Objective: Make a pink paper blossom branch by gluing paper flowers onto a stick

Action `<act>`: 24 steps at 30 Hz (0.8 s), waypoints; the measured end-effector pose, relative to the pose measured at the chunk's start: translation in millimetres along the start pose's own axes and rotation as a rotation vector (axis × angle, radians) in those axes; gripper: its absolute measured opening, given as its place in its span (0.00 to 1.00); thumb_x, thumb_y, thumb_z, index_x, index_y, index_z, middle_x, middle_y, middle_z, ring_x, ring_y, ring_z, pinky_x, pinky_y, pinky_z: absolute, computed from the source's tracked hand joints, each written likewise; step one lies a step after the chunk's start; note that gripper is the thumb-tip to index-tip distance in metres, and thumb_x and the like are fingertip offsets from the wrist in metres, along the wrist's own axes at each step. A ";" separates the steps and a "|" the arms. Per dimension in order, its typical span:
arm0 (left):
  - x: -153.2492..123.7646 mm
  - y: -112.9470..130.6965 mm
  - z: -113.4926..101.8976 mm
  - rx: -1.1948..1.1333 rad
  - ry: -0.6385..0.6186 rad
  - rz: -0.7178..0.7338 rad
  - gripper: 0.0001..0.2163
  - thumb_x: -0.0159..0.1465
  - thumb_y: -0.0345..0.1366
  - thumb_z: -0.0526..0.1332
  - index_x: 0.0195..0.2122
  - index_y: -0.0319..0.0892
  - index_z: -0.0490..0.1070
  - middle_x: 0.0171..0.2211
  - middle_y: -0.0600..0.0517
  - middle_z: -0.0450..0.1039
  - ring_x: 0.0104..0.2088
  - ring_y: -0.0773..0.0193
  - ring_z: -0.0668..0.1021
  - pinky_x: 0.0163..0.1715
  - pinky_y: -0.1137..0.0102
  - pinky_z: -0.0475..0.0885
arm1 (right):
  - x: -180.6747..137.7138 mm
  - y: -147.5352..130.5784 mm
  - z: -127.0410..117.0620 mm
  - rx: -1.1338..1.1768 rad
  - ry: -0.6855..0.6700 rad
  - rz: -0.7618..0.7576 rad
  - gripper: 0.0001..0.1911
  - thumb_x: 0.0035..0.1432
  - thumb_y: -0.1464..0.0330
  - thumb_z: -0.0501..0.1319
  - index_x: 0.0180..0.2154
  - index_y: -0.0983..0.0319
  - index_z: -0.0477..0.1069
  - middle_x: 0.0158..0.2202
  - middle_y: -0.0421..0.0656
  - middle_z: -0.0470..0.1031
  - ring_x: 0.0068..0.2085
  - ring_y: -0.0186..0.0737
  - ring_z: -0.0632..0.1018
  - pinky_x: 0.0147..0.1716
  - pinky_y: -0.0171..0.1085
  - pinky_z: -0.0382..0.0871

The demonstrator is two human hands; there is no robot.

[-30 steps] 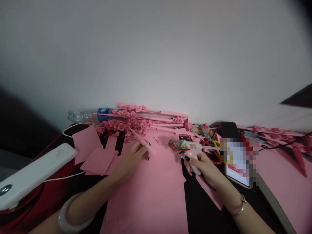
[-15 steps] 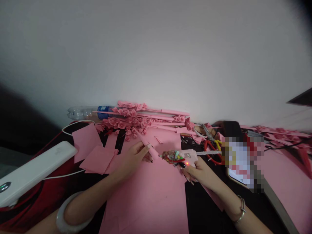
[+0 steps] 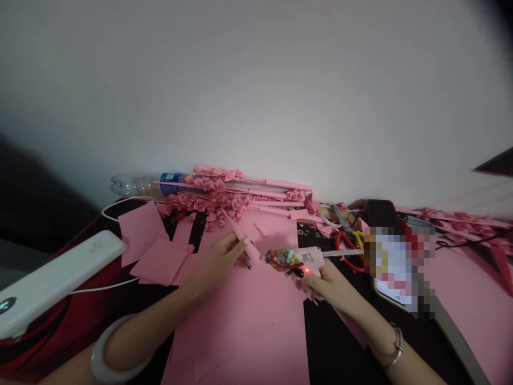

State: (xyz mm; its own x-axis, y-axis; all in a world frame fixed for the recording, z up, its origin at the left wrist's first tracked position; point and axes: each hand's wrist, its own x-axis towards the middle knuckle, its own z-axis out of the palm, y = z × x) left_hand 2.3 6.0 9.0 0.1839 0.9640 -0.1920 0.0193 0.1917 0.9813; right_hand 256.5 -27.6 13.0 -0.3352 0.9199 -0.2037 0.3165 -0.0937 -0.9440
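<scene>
My left hand [image 3: 219,261] pinches a thin rolled pink paper stick [image 3: 239,234] that slants up and to the left. My right hand [image 3: 325,282] is wrapped round a pink glue gun [image 3: 298,259] with a small red light lit. The gun's decorated nozzle points left and nearly meets the lower end of the stick. Both hands hover over a large pink paper sheet [image 3: 248,315] on the dark table.
Pink paper flowers on stems [image 3: 224,195] and a plastic bottle [image 3: 144,184] lie along the wall. Loose pink squares [image 3: 154,248] and a white power bank [image 3: 52,280] with a cable are at left. Scissors [image 3: 348,240] and a phone [image 3: 395,267] are at right.
My right hand has brought the glue gun left and a little down, from beside the scissors to the end of the paper stick. The left hand has stayed nearly still.
</scene>
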 end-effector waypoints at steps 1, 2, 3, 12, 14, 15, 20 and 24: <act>-0.1 -0.1 0.0 0.002 -0.002 -0.002 0.11 0.63 0.44 0.60 0.29 0.42 0.70 0.24 0.52 0.74 0.26 0.63 0.77 0.29 0.68 0.75 | -0.1 -0.9 0.3 0.001 0.003 -0.001 0.15 0.57 0.63 0.59 0.20 0.61 0.67 0.13 0.36 0.64 0.14 0.28 0.61 0.15 0.30 0.55; -0.2 -0.3 -0.1 0.002 -0.001 -0.002 0.11 0.63 0.44 0.60 0.29 0.42 0.70 0.25 0.52 0.74 0.26 0.63 0.78 0.29 0.67 0.75 | -0.2 -1.7 0.6 0.004 0.003 -0.003 0.15 0.57 0.63 0.60 0.20 0.61 0.67 0.13 0.36 0.64 0.14 0.28 0.61 0.15 0.30 0.55; -0.3 -0.6 -0.1 -0.002 -0.002 -0.001 0.11 0.63 0.45 0.60 0.29 0.42 0.70 0.24 0.52 0.74 0.26 0.63 0.78 0.29 0.67 0.75 | -0.2 -2.2 0.9 0.009 0.001 -0.004 0.15 0.57 0.62 0.60 0.20 0.61 0.67 0.13 0.36 0.64 0.14 0.28 0.61 0.15 0.30 0.55; -2.5 5.3 1.5 -0.021 0.024 -0.036 0.12 0.61 0.46 0.61 0.30 0.42 0.70 0.24 0.53 0.73 0.26 0.63 0.77 0.29 0.68 0.75 | 1.8 1.2 -0.5 0.009 -0.027 0.011 0.15 0.57 0.61 0.59 0.23 0.62 0.67 0.14 0.35 0.64 0.15 0.28 0.61 0.15 0.30 0.55; -3.5 7.0 1.8 -0.024 0.026 -0.040 0.11 0.61 0.45 0.61 0.30 0.42 0.69 0.25 0.53 0.74 0.27 0.62 0.77 0.30 0.67 0.75 | 1.8 1.8 -0.8 0.011 -0.029 0.013 0.15 0.57 0.61 0.59 0.23 0.62 0.67 0.14 0.35 0.64 0.15 0.28 0.61 0.15 0.30 0.55; -3.8 7.2 1.8 -0.026 0.027 -0.038 0.11 0.61 0.44 0.61 0.30 0.42 0.69 0.25 0.53 0.74 0.27 0.62 0.77 0.30 0.67 0.75 | 1.7 2.0 -0.8 0.013 -0.033 0.014 0.15 0.57 0.60 0.59 0.23 0.62 0.67 0.14 0.35 0.64 0.15 0.28 0.61 0.15 0.30 0.55; -3.2 5.4 1.7 -0.042 0.013 -0.019 0.11 0.61 0.45 0.61 0.29 0.43 0.71 0.25 0.52 0.75 0.26 0.61 0.77 0.29 0.67 0.75 | 1.0 1.0 0.4 0.002 -0.024 0.011 0.15 0.57 0.60 0.59 0.23 0.62 0.66 0.14 0.35 0.64 0.15 0.28 0.61 0.15 0.30 0.55; -3.6 6.4 2.3 -0.042 0.014 -0.036 0.10 0.61 0.45 0.61 0.29 0.43 0.71 0.25 0.52 0.75 0.26 0.61 0.77 0.30 0.66 0.75 | 0.8 -0.1 0.7 -0.033 -0.026 0.006 0.15 0.57 0.61 0.58 0.22 0.62 0.66 0.14 0.36 0.64 0.15 0.28 0.61 0.15 0.30 0.54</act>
State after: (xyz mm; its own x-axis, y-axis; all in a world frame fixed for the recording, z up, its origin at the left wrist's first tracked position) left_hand 4.0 3.4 16.0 0.1702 0.9587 -0.2279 -0.0158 0.2339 0.9721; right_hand 255.6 -27.2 12.8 -0.3557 0.9092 -0.2163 0.3479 -0.0860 -0.9336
